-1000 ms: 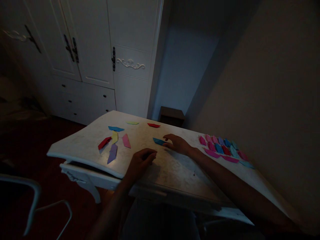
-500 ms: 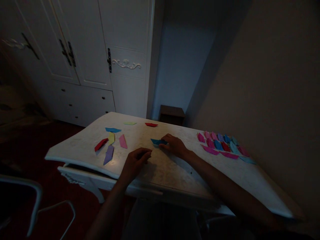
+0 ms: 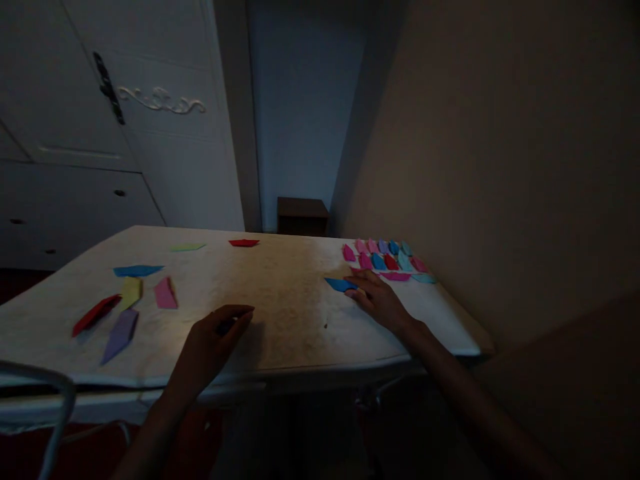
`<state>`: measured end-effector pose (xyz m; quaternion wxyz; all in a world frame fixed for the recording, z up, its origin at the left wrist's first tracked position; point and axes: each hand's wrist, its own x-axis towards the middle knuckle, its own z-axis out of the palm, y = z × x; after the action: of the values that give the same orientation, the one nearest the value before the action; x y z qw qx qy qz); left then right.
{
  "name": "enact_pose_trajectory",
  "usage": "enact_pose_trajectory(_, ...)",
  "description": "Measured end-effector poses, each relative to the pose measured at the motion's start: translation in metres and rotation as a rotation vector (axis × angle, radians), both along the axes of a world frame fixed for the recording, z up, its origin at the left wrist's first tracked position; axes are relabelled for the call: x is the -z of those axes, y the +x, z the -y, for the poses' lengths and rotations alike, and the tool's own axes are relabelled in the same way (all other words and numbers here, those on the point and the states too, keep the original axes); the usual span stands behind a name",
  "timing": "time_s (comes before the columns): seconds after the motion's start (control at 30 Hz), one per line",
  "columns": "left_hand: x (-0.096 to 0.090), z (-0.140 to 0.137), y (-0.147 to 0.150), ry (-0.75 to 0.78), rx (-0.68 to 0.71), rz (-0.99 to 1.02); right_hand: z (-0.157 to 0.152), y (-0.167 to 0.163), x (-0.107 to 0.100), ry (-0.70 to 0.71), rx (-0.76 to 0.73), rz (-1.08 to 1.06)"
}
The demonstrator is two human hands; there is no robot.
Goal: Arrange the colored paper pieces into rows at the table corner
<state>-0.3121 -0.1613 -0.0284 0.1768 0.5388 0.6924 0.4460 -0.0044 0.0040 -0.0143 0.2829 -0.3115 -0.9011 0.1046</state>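
Observation:
My right hand (image 3: 379, 301) is closed on one end of a blue folded paper boat (image 3: 340, 285), its thumb in front and fingers behind. The hand hides the boat's right end. Just behind it, rows of small folded paper boats (image 3: 379, 261) in pink, purple, blue, red and teal stand at the table's right side. My left hand (image 3: 216, 340) is above the table at the left of centre, fingers curled and the thumb against them, with nothing visible in it. Nearest to it lies a pink folded paper (image 3: 165, 293).
On the left of the white table (image 3: 285, 333) lie a purple boat (image 3: 120, 335), a red one (image 3: 96, 315), a yellow one (image 3: 131, 292) and a blue one (image 3: 138, 271). Pale green (image 3: 188, 247) and red (image 3: 244, 243) boats lie farther back. A wall (image 3: 475, 167) rises at right.
My right hand has carried the blue paper boat right, closer to the rows. The view has turned right. My left hand stays curled over the table.

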Motion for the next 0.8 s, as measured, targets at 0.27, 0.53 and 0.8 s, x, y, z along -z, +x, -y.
enact_pose_trajectory(0.27, -0.01, -0.038, 0.077, -0.029, 0.253, 0.048, -0.003, 0.109, 0.009, -0.019, 0.296, 0.052)
enact_pose_trajectory(0.53, -0.002, -0.072, 0.146, 0.009, 0.475, 0.004, -0.017, 0.16, 0.018, -0.031, 0.625, 0.449)
enact_pose_trajectory(0.8, 0.011, -0.078, 0.148, 0.031, 0.528, -0.114, -0.011, 0.145, 0.012, -0.007, 0.863, 0.53)
